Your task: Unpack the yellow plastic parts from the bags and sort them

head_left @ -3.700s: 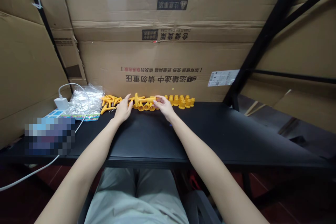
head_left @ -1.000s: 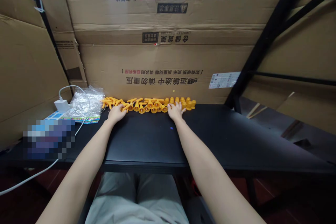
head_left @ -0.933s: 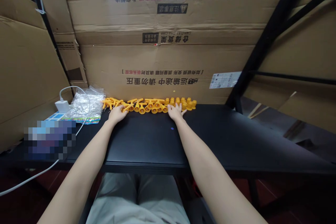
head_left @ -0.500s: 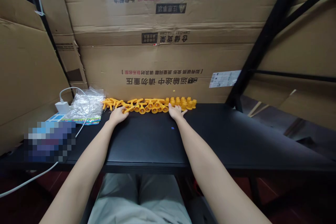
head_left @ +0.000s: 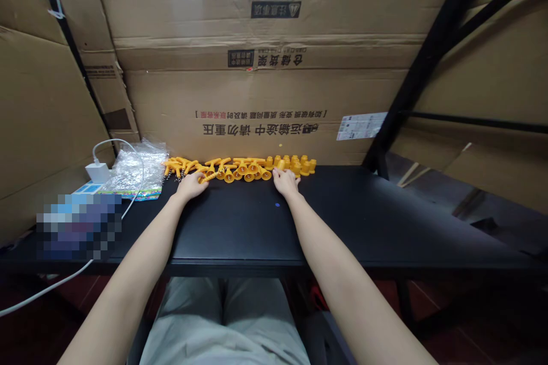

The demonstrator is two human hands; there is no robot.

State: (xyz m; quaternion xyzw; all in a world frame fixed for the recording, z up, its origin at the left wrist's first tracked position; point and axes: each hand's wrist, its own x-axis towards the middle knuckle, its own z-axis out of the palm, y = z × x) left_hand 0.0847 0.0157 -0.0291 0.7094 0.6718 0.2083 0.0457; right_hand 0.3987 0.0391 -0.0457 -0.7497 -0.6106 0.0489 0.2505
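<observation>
My left hand (head_left: 191, 186) is closed on a yellow T-shaped corkscrew handle (head_left: 207, 177), whose thin metal spiral points right. My right hand (head_left: 286, 181) reaches into the front of a group of yellow bell-shaped caps (head_left: 305, 167), its fingers closed around one cap (head_left: 281, 165). Between the hands lie several yellow corkscrews (head_left: 242, 168), bell mouths facing me and handles toward the cardboard. More loose corkscrew handles (head_left: 178, 165) with metal spirals are heaped just beyond my left hand.
A clear plastic bag (head_left: 139, 166) lies left of the handles, near a white charger (head_left: 97, 172) with its cable. A blurred-out item (head_left: 79, 225) is at the left front. Cardboard (head_left: 265, 91) walls the back of the black table (head_left: 240, 228). A blue spot (head_left: 277, 205) marks the tabletop.
The fingers of my right hand have drawn together around a cap; before, some were spread. My left hand keeps its hold on the handle. The whole view has shifted slightly.
</observation>
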